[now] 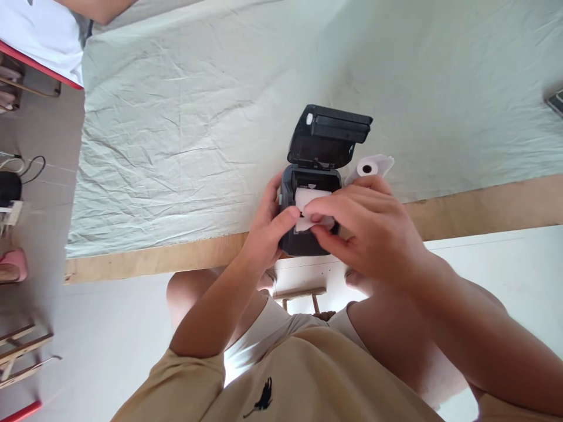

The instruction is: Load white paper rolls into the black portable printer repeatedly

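Note:
A dark printer-like device [308, 243] sits at the near edge of the cloth-covered table, its black lid [323, 140] raised. White paper [308, 199] lies inside its compartment. My left hand [268, 225] is wrapped round the device's left side, thumb at the paper. With thumb and fingers, my right hand [363, 225] pinches the paper over the compartment. Just beyond my right hand, a white paper roll [367, 168] with a dark core stands on the cloth, partly hidden.
A pale green cloth [185, 129] covers the table, whose wooden edge [149, 261] shows in front. A dark object [556, 102] lies at far right. Another person's arm [99, 7] shows at top left. Wooden stools and cables are on the left.

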Available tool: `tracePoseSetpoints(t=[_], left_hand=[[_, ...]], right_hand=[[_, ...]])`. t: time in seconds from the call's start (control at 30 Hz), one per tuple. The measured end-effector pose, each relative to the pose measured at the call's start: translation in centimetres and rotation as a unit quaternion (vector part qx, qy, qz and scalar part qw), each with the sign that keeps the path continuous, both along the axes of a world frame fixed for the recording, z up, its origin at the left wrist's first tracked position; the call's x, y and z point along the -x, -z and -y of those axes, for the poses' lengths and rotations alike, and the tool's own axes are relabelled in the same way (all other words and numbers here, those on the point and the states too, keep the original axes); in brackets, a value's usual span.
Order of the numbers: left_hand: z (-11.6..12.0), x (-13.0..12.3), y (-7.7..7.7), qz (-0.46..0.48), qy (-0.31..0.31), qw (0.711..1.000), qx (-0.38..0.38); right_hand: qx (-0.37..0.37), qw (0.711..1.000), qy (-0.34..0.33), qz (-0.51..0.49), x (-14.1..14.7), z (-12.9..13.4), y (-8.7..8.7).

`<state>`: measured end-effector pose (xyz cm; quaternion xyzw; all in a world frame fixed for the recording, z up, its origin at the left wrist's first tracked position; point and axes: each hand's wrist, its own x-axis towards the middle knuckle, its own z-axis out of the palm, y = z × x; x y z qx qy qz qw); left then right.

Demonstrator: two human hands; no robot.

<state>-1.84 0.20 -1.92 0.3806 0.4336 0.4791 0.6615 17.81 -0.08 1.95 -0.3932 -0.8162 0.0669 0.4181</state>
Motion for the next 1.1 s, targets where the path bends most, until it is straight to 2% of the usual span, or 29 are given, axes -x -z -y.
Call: tracePoseSetpoints(t=[0.07,0.1,0.2,0.27,0.33,0.47,0.57,0.7,0.9,0.97,1.1], left_hand=[[0.0,0.2,-0.1,-0.008,0.011,1.0,0.005],[0.1,0.2,-0.2,-0.013,0.018,1.0,0.009],[0.1,0.4,-0.3,-0.021,0.033,0.999,0.006],[0.1,0.4,-0.3,-0.026,0.033,0.999,0.005],[0.1,0.4,-0.1,-0.023,0.029,0.999,0.001],[0.0,0.6,0.2,-0.022,0.022,1.0,-0.002],[0.0,0.8,0.2,-0.027,0.022,0.999,0.003],[0.0,0.8,0.1,0.0,0.033,0.999,-0.003],[-0.1,0.2,-0.4,0.004,0.022,0.999,0.023],[-0.1,0.1,-0.6,-0.003,0.014,0.999,0.035],[-0.3,-0.1,-0.7,0.008,-0.007,0.999,0.048]], right_hand=[[0.031,0.999,-0.015,-0.013,-0.2,0.1,0.0],[0.034,0.999,-0.001,-0.035,-0.5,0.1,0.0],[0.024,0.989,0.087,-0.117,-1.3,-0.6,-0.4],[0.044,0.983,0.115,-0.133,-1.6,-1.2,-0.6],[0.071,0.98,0.111,-0.151,-1.7,-1.5,-0.8],[0.066,0.968,0.088,-0.226,-1.5,-1.1,-0.5],[0.095,0.971,0.051,-0.214,-1.3,-0.6,0.3],[0.19,0.967,0.047,-0.162,-1.2,-0.4,1.5],[0.384,0.899,0.059,-0.203,-1.1,-0.6,1.2],[0.411,0.887,0.058,-0.204,-1.0,-0.7,1.1],[0.414,0.879,0.053,-0.231,-0.8,-0.7,1.3]])
